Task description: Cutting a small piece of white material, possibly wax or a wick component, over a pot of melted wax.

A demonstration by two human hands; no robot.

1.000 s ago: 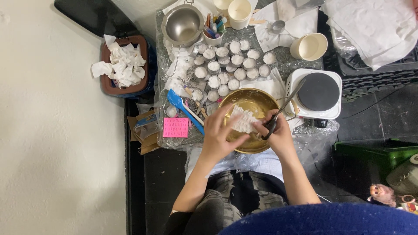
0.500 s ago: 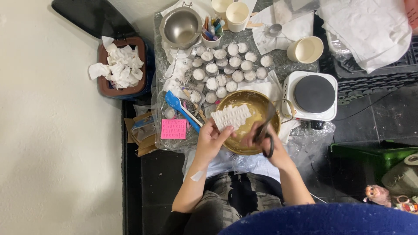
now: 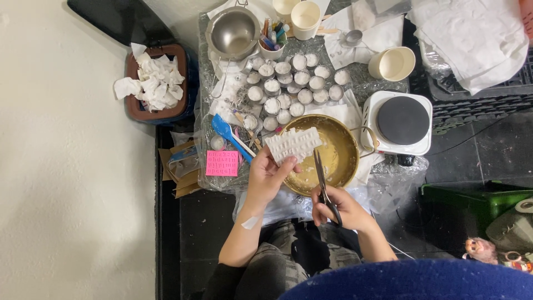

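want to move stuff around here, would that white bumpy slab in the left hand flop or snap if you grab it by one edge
The white slab probably holds stiff: it juts level past the left hand over the gold bowl without sagging. It looks thin and moulded, so it may crack rather than bend. Pinched by fingertips alone, it seems light. The right hand holds scissors.

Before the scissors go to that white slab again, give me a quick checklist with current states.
1. Left hand grips the white textured slab: ok.
2. Right hand holds the scissors: ok.
3. Slab is over the gold bowl: ok.
4. Scissor blades point away from the left fingers: ok.
5. Blades open or closed: cannot tell.
6. Hot plate bare, nothing on it: ok.
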